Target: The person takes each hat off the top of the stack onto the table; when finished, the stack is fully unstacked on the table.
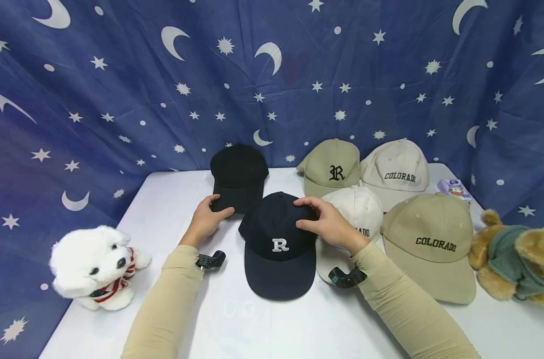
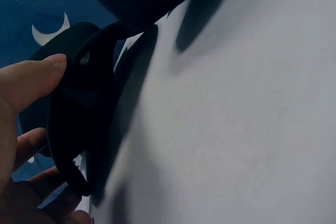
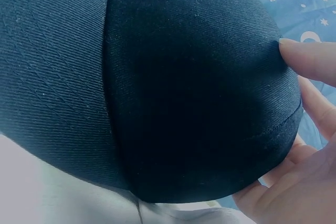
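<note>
A plain black cap [image 1: 239, 172] stands at the back of the white table, left of middle. My left hand [image 1: 204, 219] grips it at the brim's left side, thumb near the front edge; in the left wrist view the thumb and fingers [image 2: 32, 141] lie on either side of the black cap [image 2: 79, 108]. In front is a navy cap [image 1: 281, 274] with a white R, brim toward me. My right hand [image 1: 328, 222] holds its crown from the right, thumb and fingers spread over the side. The navy cap partly covers a white Colorado cap [image 1: 354, 204].
Behind on the right are a beige R cap [image 1: 332, 164] and an off-white Colorado cap [image 1: 399, 164]. A tan Colorado cap [image 1: 429, 234] lies right. A small purple pack [image 1: 453, 189], a brown plush [image 1: 518, 259] and a white plush dog [image 1: 88, 264] flank them. A starry blue curtain [image 1: 299, 75] hangs behind.
</note>
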The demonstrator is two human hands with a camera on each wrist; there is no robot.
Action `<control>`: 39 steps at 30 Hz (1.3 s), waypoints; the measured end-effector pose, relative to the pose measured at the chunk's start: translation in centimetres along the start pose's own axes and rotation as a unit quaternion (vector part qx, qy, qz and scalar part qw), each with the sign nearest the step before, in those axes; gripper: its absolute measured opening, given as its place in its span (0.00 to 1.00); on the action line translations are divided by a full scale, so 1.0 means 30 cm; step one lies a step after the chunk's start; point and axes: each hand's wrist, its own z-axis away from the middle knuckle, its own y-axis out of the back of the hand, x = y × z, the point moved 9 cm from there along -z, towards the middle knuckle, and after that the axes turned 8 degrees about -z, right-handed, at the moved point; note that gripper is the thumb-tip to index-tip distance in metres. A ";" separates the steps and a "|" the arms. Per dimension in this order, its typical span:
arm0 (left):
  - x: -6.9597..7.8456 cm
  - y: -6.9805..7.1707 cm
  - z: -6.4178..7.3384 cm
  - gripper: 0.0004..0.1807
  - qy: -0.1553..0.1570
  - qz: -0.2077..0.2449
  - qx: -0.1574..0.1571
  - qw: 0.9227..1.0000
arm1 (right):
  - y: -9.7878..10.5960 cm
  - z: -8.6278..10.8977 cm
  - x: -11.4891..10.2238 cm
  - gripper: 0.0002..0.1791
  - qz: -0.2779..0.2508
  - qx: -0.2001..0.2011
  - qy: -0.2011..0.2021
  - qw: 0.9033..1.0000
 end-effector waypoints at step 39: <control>0.034 -0.020 -0.089 0.33 -0.049 0.043 -0.038 0.997 | -0.007 0.002 0.004 0.26 -0.006 0.000 -0.005 1.000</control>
